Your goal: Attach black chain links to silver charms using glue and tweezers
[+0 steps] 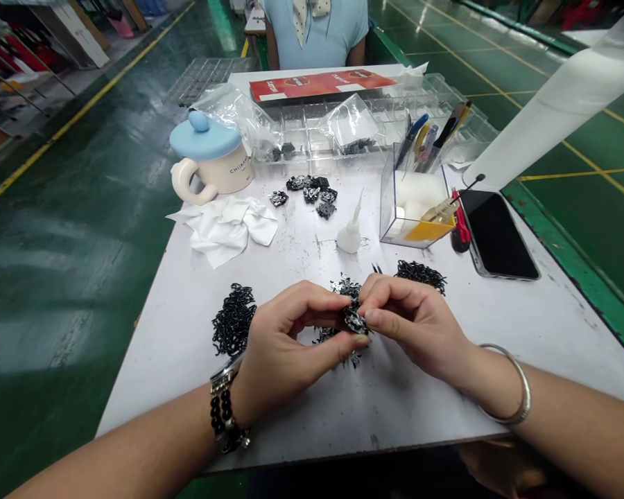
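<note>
On a green-painted factory floor (67,277), a person sits at a white work table (395,423), with a co-worker in a pale blue top (315,31) at its far end. At the table's centre, near the lower edge of the frame, the left hand (291,339) and right hand (416,326) press together, thumbs and fingertips pinching a tangled cluster of small black metal pieces (354,317). Heaps of black chain-like pieces lie just beside each hand: one (234,319) at the left, one (421,276) above the right. A stretch of white tabletop separates the wrists from the near edge. Upper centre, a clear plastic compartment tray (343,132) sits behind a white glue bottle (349,234). To the right are a clear acrylic tool holder (413,208) and a black smartphone (499,235); to the left, a white mug with a blue lid (208,156) and a crumpled white cloth (223,229).
</note>
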Demonstrator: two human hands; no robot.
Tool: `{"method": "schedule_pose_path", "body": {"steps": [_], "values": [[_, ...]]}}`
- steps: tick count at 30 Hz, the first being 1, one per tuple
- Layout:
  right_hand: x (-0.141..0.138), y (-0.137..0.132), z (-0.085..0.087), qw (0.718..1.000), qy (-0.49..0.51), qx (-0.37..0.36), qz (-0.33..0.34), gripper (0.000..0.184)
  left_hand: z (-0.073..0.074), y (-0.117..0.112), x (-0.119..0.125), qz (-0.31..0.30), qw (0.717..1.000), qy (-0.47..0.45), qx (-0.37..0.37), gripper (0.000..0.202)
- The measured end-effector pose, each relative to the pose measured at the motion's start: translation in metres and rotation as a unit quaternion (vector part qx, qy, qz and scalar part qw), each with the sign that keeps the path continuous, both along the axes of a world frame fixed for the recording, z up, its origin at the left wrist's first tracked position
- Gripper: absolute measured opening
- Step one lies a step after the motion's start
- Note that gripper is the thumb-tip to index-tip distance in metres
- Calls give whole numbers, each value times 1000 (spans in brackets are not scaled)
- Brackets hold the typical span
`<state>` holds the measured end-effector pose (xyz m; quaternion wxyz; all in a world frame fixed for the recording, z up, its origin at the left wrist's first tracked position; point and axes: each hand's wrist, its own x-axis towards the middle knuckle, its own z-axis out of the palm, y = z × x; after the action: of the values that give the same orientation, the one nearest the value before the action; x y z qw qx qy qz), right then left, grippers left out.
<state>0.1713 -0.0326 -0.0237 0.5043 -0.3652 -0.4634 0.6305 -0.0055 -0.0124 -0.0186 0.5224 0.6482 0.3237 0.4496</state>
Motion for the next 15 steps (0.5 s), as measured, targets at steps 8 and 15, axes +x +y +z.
{"method": "schedule_pose_path", "body": {"steps": [8,15], "values": [[0,1,2,999,13,-31,30,9,0,1,0,-9,1000,-9,9,34],[12,10,9,994,-35,-31,100,10,1,3,1,-41,999,-2,-16,31]]}}
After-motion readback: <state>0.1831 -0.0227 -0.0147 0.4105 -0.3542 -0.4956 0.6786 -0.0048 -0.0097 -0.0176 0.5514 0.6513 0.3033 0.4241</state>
